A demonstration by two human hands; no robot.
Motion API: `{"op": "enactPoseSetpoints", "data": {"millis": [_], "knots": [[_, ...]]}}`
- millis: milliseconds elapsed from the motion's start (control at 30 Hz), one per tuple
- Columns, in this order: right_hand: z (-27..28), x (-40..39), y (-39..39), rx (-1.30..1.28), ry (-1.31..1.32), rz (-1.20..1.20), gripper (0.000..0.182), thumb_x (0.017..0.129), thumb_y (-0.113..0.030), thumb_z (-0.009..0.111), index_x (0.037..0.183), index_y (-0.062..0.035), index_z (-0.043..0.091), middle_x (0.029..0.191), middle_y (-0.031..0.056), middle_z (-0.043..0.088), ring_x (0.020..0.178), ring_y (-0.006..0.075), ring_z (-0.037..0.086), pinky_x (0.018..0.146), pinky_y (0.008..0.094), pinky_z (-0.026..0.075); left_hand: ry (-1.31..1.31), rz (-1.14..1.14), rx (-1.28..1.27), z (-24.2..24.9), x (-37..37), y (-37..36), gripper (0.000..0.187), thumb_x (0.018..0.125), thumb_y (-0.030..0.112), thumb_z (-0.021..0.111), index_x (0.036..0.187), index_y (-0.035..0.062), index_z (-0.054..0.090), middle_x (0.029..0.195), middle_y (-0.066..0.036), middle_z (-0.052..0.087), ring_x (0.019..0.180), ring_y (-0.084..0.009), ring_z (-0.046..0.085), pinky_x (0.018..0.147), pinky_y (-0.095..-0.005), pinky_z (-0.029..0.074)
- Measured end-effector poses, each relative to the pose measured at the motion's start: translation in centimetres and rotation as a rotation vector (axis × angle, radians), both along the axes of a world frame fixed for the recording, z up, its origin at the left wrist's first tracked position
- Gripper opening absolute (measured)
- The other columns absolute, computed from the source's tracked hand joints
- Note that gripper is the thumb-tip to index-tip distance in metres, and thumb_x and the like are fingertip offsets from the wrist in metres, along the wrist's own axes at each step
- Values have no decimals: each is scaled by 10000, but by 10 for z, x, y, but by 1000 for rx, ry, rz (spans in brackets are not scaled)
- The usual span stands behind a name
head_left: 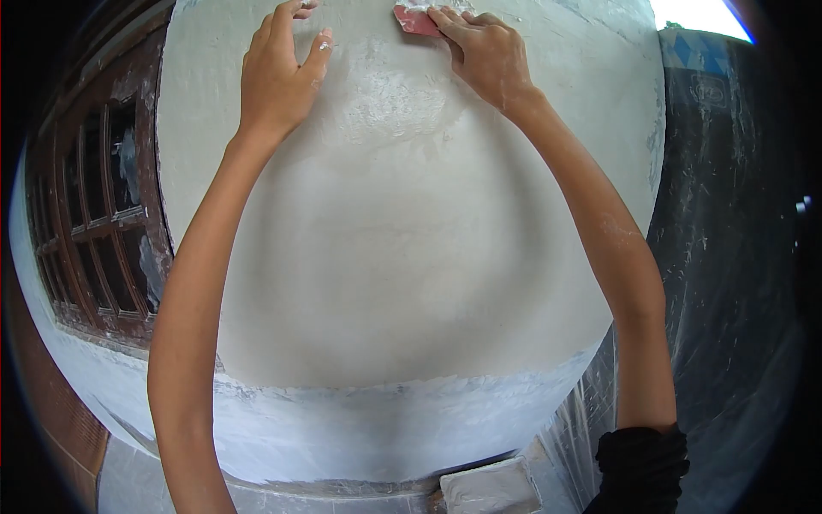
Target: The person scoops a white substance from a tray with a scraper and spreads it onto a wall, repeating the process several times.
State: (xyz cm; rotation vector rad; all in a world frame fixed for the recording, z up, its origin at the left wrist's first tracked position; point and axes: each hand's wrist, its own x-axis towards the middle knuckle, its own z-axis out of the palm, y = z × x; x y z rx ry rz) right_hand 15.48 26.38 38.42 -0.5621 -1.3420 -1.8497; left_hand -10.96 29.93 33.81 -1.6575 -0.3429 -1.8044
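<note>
My right hand (495,62) grips a red putty scraper (418,22), with white putty along its upper edge, near the top of the view. The scraper's blade lies against the pale wall (402,223). Just below and left of it, a rough patch of wet white putty (390,98) shows on the wall. My left hand (282,73) is raised to the left of the patch with its thumb apart from the fingers. Nothing shows in it, and white putty smears the thumb tip. Its upper fingertips reach close to the frame's top edge.
A brown wooden window (103,206) with dark panes borders the wall at left. Dark plastic sheeting (728,214) hangs at right. Along the wall's foot runs a bluish-white band (394,433). A putty-smeared pale block or tray (490,490) sits on the floor below.
</note>
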Motion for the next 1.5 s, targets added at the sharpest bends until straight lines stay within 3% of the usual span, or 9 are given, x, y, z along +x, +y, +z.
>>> {"op": "enactPoseSetpoints", "data": {"millis": [167,400,467,767,933,1033,1233,1367,1500], "knots": [[-52,3,-21,-222,71,-151,494,813,-71,652,1295,-180,631,1262,12,666,1066,256,660,812,349,575,-28,-22,-158,0,0,1,562,892,248,644,1373,55,427,1356,-169,501,1306,-323,458,1114,-450,329],[-69,-3,-79,-513,96,-13,323,811,-85,666,1127,-123,723,931,97,737,785,260,694,682,372,554,-26,18,-75,6,7,-4,471,956,349,566,1356,119,473,1339,-98,546,1269,-282,516,1081,-418,383],[-50,-4,-89,-548,314,409,224,835,-93,672,1050,-80,735,764,143,695,653,258,665,614,367,528,-10,45,-118,17,5,-13,477,943,328,567,1356,116,458,1341,-80,552,1252,-270,530,1049,-436,411],[66,-33,-23,-472,611,1023,264,900,-128,668,1098,46,672,859,143,717,653,161,690,579,288,573,14,315,-54,41,-6,12,521,948,392,596,1387,146,461,1375,-73,535,1290,-249,504,1119,-433,356],[78,-6,-21,-104,707,802,214,868,-91,649,1028,43,697,795,190,718,641,230,702,599,357,560,17,369,9,39,-8,24,559,943,451,580,1406,167,447,1396,-83,521,1317,-269,480,1139,-455,316],[82,-18,-32,-269,661,1101,245,880,-127,674,1048,50,689,797,165,713,632,190,687,581,324,560,26,386,80,42,-13,26,536,947,443,575,1394,172,458,1392,-84,523,1316,-272,478,1139,-464,305],[91,-17,-5,-44,724,804,266,886,-154,682,1047,57,686,807,163,709,682,196,697,581,326,564,47,357,102,41,-14,21,515,947,428,576,1381,173,468,1379,-70,534,1303,-277,488,1128,-461,320],[91,-47,-20,-322,680,1180,285,896,-183,653,1036,62,687,808,185,713,648,225,700,617,366,569,36,307,110,47,-13,26,502,948,425,573,1378,186,472,1377,-56,540,1303,-276,490,1124,-456,329],[92,-36,-7,-304,863,959,279,919,-196,621,1003,59,699,782,177,707,638,211,695,612,355,575,41,214,5,48,-12,16,492,954,416,562,1384,194,472,1393,-65,530,1338,-290,458,1133,-458,314]]}}
